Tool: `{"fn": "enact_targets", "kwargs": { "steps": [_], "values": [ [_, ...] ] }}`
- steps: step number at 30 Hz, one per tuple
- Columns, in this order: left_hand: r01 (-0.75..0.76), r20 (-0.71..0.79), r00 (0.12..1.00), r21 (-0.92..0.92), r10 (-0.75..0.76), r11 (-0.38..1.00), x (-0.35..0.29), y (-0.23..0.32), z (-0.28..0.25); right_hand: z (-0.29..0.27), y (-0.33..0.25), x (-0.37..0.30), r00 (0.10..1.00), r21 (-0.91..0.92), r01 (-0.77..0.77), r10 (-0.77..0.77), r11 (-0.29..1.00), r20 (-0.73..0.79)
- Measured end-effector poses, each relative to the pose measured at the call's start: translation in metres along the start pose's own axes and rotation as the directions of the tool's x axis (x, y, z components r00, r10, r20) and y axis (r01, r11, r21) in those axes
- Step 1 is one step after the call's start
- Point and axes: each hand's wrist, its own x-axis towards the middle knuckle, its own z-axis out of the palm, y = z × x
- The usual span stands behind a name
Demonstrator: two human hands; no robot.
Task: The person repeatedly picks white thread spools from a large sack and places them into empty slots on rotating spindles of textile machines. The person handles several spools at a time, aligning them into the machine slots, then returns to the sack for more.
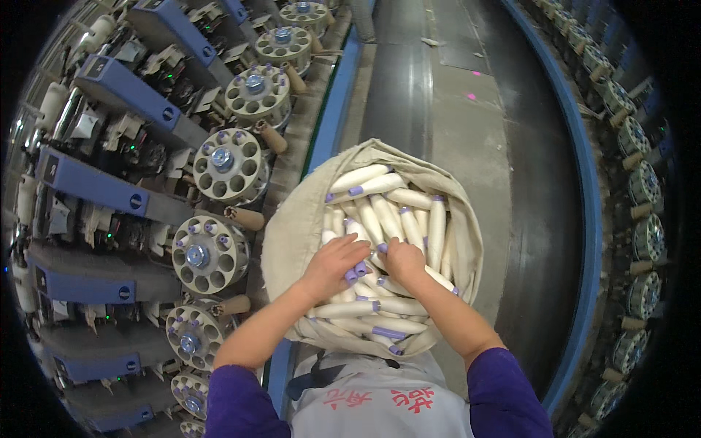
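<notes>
A single wide fisheye view from a camera worn on the person's head, looking steeply down and slightly forward. It sits close above a cloth sack (292, 233) at centre frame, with both forearms entering from the lower edge. A machine row (109, 190) curves along the left of the frame, another row (635, 197) bends down the right, and a floor aisle (467, 124) runs toward the top.

1. A textile spinning mill.
2. Long rows of winding machines (109, 190) with round bobbin holders (210, 254) line a narrow aisle (467, 131).
3. A cloth sack (292, 226) holds yarn bobbins (409, 219).
</notes>
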Motion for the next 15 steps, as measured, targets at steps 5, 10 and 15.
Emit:
{"fn": "enact_targets", "kwargs": {
  "steps": [5, 10, 15],
  "values": [
    [0.129, -0.373, 0.900, -0.267, -0.226, 0.955, -0.063, 0.075, -0.082, 0.006, -0.013, 0.021, 0.999, -0.100, 0.040, -0.044, 0.994, -0.033],
    [0.028, -0.427, 0.867, -0.475, -0.258, 0.879, -0.164, 0.121, -0.093, -0.112, -0.085, -0.074, 0.778, 0.062, 0.526, -0.451, 0.848, -0.437],
    [-0.116, -0.503, 0.847, -0.488, -0.170, 0.865, -0.243, 0.175, -0.091, -0.157, -0.262, -0.205, 0.465, 0.361, 0.820, -0.885, 0.444, 0.034]
  ]
}}
